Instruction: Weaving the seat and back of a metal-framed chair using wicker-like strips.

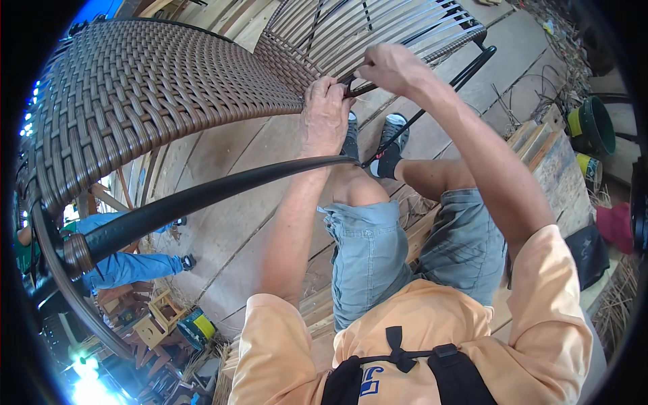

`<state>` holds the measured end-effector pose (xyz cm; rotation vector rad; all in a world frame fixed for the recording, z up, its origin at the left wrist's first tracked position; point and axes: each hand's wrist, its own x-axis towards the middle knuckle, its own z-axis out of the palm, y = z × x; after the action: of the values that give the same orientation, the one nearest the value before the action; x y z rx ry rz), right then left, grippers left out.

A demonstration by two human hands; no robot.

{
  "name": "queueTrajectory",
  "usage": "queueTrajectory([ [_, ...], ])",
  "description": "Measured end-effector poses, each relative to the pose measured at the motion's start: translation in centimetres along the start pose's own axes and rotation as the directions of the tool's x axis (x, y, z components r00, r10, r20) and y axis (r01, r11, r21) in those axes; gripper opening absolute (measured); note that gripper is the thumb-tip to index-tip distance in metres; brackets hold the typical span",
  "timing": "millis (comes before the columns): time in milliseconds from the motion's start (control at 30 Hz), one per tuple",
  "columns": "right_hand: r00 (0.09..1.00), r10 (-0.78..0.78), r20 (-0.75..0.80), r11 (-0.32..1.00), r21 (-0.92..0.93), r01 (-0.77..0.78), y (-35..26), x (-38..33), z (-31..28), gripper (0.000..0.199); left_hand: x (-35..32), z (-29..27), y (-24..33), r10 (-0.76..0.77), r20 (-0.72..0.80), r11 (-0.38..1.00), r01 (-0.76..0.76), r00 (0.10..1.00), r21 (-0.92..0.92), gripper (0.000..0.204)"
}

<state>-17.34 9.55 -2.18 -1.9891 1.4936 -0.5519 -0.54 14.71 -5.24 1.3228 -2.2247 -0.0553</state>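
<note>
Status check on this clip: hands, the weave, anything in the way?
Left hand pressed on weave edge. Right hand pinching a brown strand. Woven panel partly done, bare ribs beyond. Black frame tube crosses under left wrist; nothing blocking.

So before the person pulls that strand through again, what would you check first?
1. Left hand braced on the edge of the woven panel: ok.
2. Right hand pinching the brown strand: ok.
3. Bare ribs ahead lying parallel: ok.
4. Black frame tube steady: cannot tell.
5. Feet planted on the plank floor: ok.
</note>
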Motion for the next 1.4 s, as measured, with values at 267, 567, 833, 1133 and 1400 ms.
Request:
queueTrajectory([
  [267, 0.995, 0.056, -0.077, 0.869, -0.487, -0.086, -1.2, -0.1, -2.1, 0.023, 0.2, -0.7, 0.3, 0.019, 0.015, 1.000, -0.019, 1.000, 0.021, 0.033],
  [567, 0.937, -0.247, -0.247, 0.762, -0.646, 0.030, -0.3, 0.1, -1.2, 0.022, 0.7, -0.2, -0.2, 0.085, 0.114, 0.985, -0.101, 0.990, 0.142, 0.029],
  [833, 0.929, 0.123, -0.350, 0.882, 0.467, 0.059, 3.9, -6.8, 9.4, 0.022, 0.9, -0.7, -0.1, 0.106, 0.169, 0.988, -0.122, 0.980, 0.089, 0.025],
  [1133, 0.862, -0.145, -0.486, 0.965, 0.122, 0.231, 2.6, -4.3, 12.2, 0.013, 0.1, -0.5, -0.2, 0.059, 0.109, 0.997, -0.064, 0.992, 0.046, 0.028],
  [1400, 0.984, 0.132, 0.117, 0.491, 0.855, -0.167, 2.8, -2.6, 12.7, 0.029, -0.6, 0.5, 0.1, -0.160, -0.098, 0.969, 0.137, 0.982, -0.207, 0.048],
])
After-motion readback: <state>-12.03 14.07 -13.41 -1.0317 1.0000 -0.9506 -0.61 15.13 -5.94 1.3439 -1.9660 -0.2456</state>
